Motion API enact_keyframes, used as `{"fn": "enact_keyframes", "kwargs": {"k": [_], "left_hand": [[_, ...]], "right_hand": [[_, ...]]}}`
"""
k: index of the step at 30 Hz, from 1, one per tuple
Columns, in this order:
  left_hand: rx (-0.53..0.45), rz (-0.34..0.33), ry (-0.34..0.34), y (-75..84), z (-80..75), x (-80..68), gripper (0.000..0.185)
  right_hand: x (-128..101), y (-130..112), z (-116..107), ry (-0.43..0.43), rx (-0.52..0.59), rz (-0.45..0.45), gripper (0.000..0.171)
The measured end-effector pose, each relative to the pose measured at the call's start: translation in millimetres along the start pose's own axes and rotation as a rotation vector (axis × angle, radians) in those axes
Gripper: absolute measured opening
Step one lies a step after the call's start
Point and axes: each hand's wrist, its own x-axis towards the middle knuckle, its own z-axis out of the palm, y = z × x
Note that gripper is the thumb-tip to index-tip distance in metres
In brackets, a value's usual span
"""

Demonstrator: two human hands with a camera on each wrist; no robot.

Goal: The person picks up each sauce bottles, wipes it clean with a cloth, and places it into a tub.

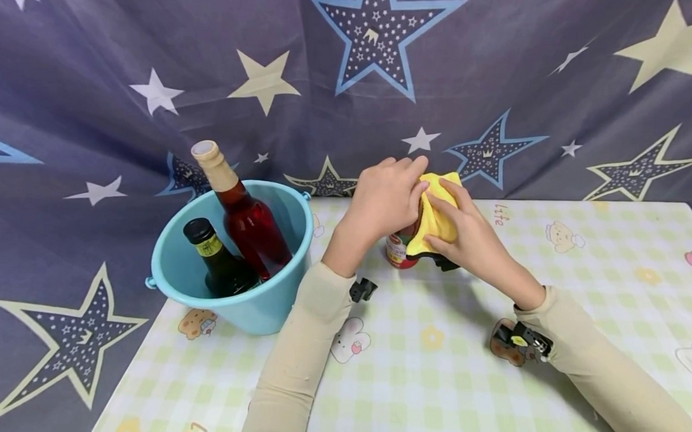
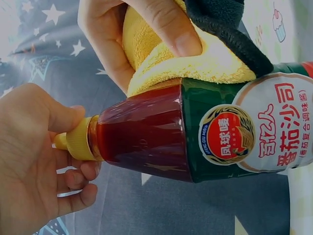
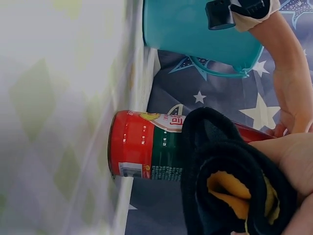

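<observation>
A ketchup bottle (image 1: 397,251) stands upright on the table, with red sauce above a green and red label. My left hand (image 1: 384,197) pinches its yellow cap (image 2: 79,139) between thumb and fingers. In my right hand (image 1: 477,240) is a folded yellow cloth (image 1: 438,224) with a black edge, held against the bottle's shoulder. From the right wrist view, the cloth's rolled dark side (image 3: 210,152) covers the bottle's upper part, while the red base (image 3: 129,142) shows at the tabletop.
To the left, a light blue bucket (image 1: 269,307) holds a red bottle with a cream neck (image 1: 255,229) and a dark bottle with a black cap (image 1: 224,265). A checked tablecloth (image 1: 386,386) covers the table; a star-patterned curtain (image 1: 293,27) hangs behind.
</observation>
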Motion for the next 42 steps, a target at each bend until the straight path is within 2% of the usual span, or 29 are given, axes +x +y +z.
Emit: {"fn": "enact_keyframes", "kwargs": {"k": [15, 31, 42], "left_hand": [[0.014, -0.004, 0.022, -1.7, -0.6, 1.5, 0.02], [-0.011, -0.006, 0.024, -0.8, 2.1, -0.5, 0.018], [0.013, 0.013, 0.035, 0.7, 3.0, -0.5, 0.019]], "right_hand": [[5.1, 1.1, -0.4, -0.026, 0.0, 0.024, 0.068], [3.2, 3.5, 4.6, -0.112, 0.009, 0.101, 0.065], [2.2, 6.2, 8.0, -0.156, 0.005, 0.143, 0.066]]}}
